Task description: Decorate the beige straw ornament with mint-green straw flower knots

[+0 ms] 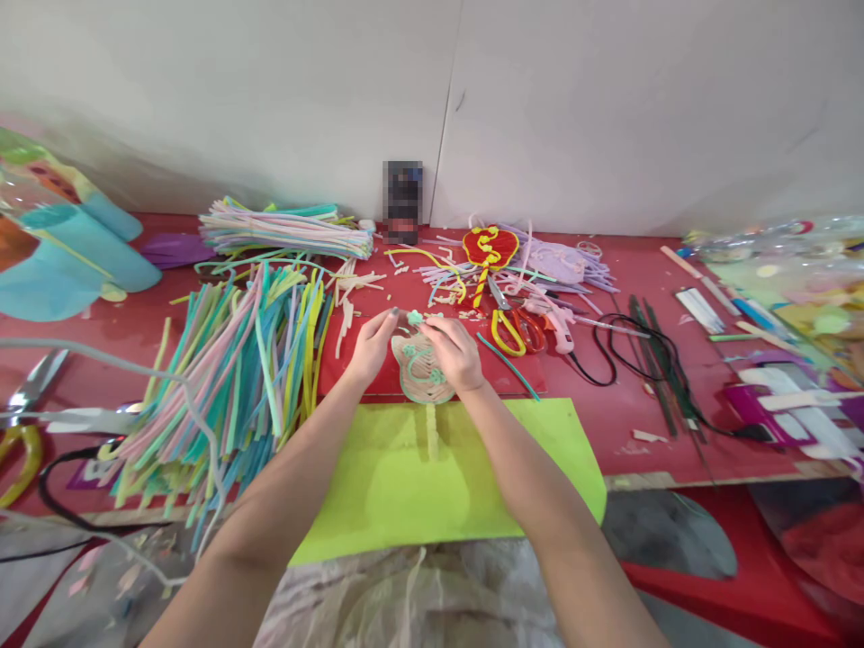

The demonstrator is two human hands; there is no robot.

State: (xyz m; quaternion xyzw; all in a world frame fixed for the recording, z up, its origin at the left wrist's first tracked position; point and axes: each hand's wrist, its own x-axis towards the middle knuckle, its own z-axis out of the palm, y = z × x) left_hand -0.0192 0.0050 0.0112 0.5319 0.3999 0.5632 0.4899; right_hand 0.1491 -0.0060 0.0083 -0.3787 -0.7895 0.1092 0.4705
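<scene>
Forearms, two, bare, run up from the bottom edge over a lime-green sheet that lies on the red table. Left hand: fingers curled, fingertips pinched against the upper left edge of a beige fan-shaped craft piece trimmed in mint-green pipe cleaner. Right hand: fingers bent and closed on the piece's upper right side; thumb and forefinger meet near a small mint-green tuft at its top. Craft piece: held between both hands just above a red mat, its handle pointing down toward the lime-green sheet. Left of the hands: large loose heap of pastel pipe cleaners in pink, teal, yellow and blue, touching the mat's left edge. Far left, near the table edge: scissors and a black cable. Right of the hands: yellow-handled scissors beside red-handled scissors, then a pink glue gun with a black cord coiling away right. Further back: a second, tidier bundle of pipe cleaners, a finished red fan with yellow trim, pale purple scraps. Against the pale wall: a small dark object, blurred. Far right: clear wrapping and paper strips, details indistinct.
</scene>
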